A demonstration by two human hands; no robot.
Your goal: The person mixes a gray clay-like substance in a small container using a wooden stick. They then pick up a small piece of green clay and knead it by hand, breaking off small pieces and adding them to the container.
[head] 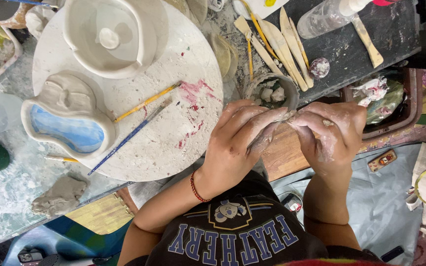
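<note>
My left hand [240, 140] and my right hand [329, 130] meet in front of my chest, both smeared with pale clay. Between their fingertips they pinch a small piece of grey clay [288, 116]; most of it is hidden by the fingers. Just beyond the hands stands a small clay cup [272, 88] holding clay lumps. A red cord bracelet [196, 189] circles my left wrist.
A round white board [183, 123] carries a white clay bowl [105, 37], a blue-painted clay dish [67, 123], a yellow brush [146, 102] and a blue brush [126, 139]. Wooden modelling tools [284, 44] and a plastic bottle [324, 18] lie on a dark mat. A grey clay lump [60, 196] sits lower left.
</note>
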